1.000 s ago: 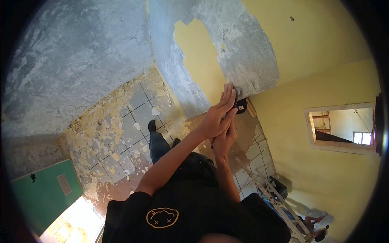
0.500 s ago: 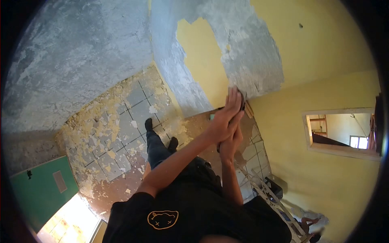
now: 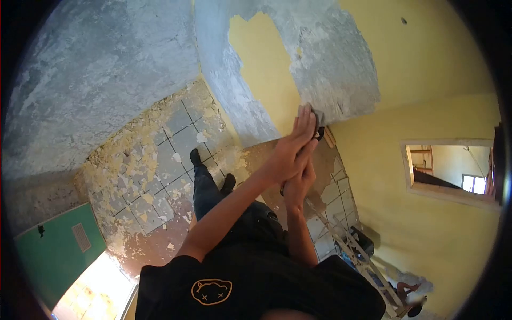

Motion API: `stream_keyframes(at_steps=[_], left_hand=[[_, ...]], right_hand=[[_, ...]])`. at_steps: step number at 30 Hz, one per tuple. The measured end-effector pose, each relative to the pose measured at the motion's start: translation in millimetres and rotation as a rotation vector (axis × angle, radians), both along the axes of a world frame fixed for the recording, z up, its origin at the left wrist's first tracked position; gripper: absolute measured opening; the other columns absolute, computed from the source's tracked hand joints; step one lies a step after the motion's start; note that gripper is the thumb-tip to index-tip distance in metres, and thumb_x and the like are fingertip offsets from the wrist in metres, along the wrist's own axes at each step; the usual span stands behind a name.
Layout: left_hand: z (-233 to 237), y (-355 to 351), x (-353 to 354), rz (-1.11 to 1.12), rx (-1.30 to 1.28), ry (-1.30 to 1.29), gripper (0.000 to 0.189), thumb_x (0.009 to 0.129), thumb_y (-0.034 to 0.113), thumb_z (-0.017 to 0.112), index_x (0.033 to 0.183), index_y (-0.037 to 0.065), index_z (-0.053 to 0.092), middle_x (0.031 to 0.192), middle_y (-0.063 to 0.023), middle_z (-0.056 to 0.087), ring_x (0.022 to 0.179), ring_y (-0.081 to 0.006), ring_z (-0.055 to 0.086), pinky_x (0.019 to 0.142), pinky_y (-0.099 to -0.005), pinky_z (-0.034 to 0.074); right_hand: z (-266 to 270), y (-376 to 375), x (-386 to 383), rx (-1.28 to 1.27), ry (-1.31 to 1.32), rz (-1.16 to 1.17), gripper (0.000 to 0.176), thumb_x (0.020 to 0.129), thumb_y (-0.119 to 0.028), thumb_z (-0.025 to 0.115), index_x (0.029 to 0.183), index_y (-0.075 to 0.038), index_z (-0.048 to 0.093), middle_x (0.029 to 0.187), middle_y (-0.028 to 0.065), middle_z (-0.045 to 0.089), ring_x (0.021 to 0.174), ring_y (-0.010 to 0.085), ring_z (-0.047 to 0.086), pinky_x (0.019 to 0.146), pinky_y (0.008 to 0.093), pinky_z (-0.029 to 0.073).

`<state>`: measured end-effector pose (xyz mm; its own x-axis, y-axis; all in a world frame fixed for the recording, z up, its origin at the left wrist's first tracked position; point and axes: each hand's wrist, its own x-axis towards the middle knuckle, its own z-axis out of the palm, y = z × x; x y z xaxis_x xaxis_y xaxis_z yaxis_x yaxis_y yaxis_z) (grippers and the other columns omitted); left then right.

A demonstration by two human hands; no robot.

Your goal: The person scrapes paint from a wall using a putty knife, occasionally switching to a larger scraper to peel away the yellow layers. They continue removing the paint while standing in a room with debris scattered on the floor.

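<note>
Both my hands are together on a dark-handled scraper (image 3: 319, 120) at the lower edge of the wall's grey scraped area (image 3: 336, 69). My left hand (image 3: 290, 146) lies over the tool, fingers pressed along its blade end. Beneath and beside it, my right hand (image 3: 300, 184) is wrapped round the handle, which is mostly hidden. A strip of yellow paint (image 3: 266, 64) stands between grey patches just beyond my fingers.
Paint flakes cover the tiled floor (image 3: 154, 181). At the lower right are a metal ladder (image 3: 360, 256), a black container (image 3: 362, 241) and another person (image 3: 408, 290). A framed opening (image 3: 450, 169) is in the right wall; a green board (image 3: 61, 248) is at the lower left.
My hands and the scraper have shifted slightly up and left in view. More of the blade shows beside my fingers. The view has also shifted a little.
</note>
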<state>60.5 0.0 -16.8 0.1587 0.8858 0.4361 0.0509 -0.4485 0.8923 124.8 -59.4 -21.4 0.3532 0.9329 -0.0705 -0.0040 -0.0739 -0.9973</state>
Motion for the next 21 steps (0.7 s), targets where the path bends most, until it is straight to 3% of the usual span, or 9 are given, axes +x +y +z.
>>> stream_keyframes(at_steps=[3, 6, 8, 9, 11, 14, 18, 20, 21], left_hand=[[1, 6, 4, 0.092, 0.093, 0.008, 0.053, 0.095, 0.011, 0.051, 0.143, -0.002, 0.033, 0.153, -0.0234, 0.022, 0.14, -0.036, 0.026, 0.108, -0.0364, 0.033], [2, 9, -7, 0.076, 0.018, -0.072, 0.053, 0.095, 0.013, 0.053, 0.142, -0.003, 0.036, 0.15, -0.0243, 0.028, 0.137, -0.0359, 0.032, 0.105, -0.0355, 0.036], [2, -9, -10, 0.079, -0.128, -0.008, 0.052, 0.093, 0.014, 0.056, 0.139, -0.004, 0.039, 0.147, -0.0251, 0.033, 0.133, -0.0364, 0.038, 0.101, -0.0352, 0.04], [-1, -15, -6, 0.084, -0.118, -0.007, 0.052, 0.093, 0.014, 0.056, 0.139, -0.004, 0.039, 0.147, -0.0251, 0.033, 0.133, -0.0364, 0.038, 0.101, -0.0352, 0.04], [-8, -29, 2, 0.125, -0.096, -0.059, 0.05, 0.092, 0.014, 0.058, 0.136, -0.005, 0.044, 0.145, -0.0251, 0.036, 0.131, -0.0355, 0.043, 0.099, -0.0347, 0.042], [-5, -35, 9, 0.083, -0.24, -0.112, 0.049, 0.091, 0.013, 0.06, 0.135, -0.005, 0.046, 0.144, -0.025, 0.039, 0.13, -0.0337, 0.044, 0.101, -0.035, 0.041], [-26, -48, 9, 0.082, -0.121, -0.05, 0.052, 0.093, 0.019, 0.059, 0.138, -0.001, 0.043, 0.147, -0.0204, 0.037, 0.13, -0.032, 0.046, 0.1, -0.0365, 0.042], [-41, -46, -2, 0.031, -0.306, -0.102, 0.047, 0.092, 0.018, 0.06, 0.135, 0.002, 0.049, 0.14, -0.0185, 0.048, 0.125, -0.0298, 0.052, 0.098, -0.0359, 0.044], [-48, -42, -6, 0.025, -0.297, -0.095, 0.047, 0.092, 0.018, 0.06, 0.135, 0.002, 0.049, 0.14, -0.0185, 0.048, 0.125, -0.0298, 0.052, 0.098, -0.0359, 0.044]], right_hand=[[-5, 8, 5, 0.012, 0.013, -0.05, 0.039, 0.102, -0.027, 0.045, 0.128, 0.0, 0.054, 0.072, -0.0019, 0.054, 0.047, 0.0013, 0.043, 0.04, 0.0199, 0.03], [-6, 14, 6, -0.045, -0.023, 0.054, 0.039, 0.102, -0.026, 0.046, 0.129, 0.001, 0.054, 0.079, 0.0004, 0.058, 0.057, 0.0033, 0.049, 0.047, 0.0206, 0.038], [-8, 6, 10, 0.039, -0.23, 0.064, 0.038, 0.102, -0.026, 0.044, 0.125, 0.003, 0.055, 0.093, 0.0026, 0.061, 0.076, 0.007, 0.056, 0.062, 0.0228, 0.046], [-11, 7, 14, 0.05, -0.229, 0.068, 0.038, 0.102, -0.026, 0.044, 0.125, 0.003, 0.055, 0.093, 0.0026, 0.061, 0.076, 0.007, 0.056, 0.062, 0.0228, 0.046], [-16, 2, 26, 0.04, -0.096, 0.116, 0.038, 0.103, -0.025, 0.044, 0.126, 0.003, 0.055, 0.101, 0.0027, 0.061, 0.091, 0.0096, 0.057, 0.076, 0.025, 0.048], [-19, -8, 33, 0.01, -0.042, 0.105, 0.041, 0.103, -0.02, 0.043, 0.139, 0.0, 0.045, 0.091, -0.0005, 0.058, 0.079, 0.0055, 0.052, 0.066, 0.0225, 0.045], [-22, -27, 45, 0.019, -0.063, 0.104, 0.043, 0.103, -0.022, 0.043, 0.141, -0.002, 0.043, 0.081, -0.0015, 0.056, 0.068, 0.0044, 0.05, 0.057, 0.0213, 0.043], [-9, -35, 52, -0.268, 0.069, 0.217, 0.045, 0.103, -0.025, 0.044, 0.142, -0.004, 0.042, 0.07, -0.0031, 0.05, 0.055, 0.0032, 0.043, 0.046, 0.0202, 0.037], [-16, -37, 56, -0.259, 0.076, 0.211, 0.045, 0.103, -0.025, 0.044, 0.142, -0.004, 0.042, 0.07, -0.0031, 0.05, 0.055, 0.0032, 0.043, 0.046, 0.0202, 0.037]])
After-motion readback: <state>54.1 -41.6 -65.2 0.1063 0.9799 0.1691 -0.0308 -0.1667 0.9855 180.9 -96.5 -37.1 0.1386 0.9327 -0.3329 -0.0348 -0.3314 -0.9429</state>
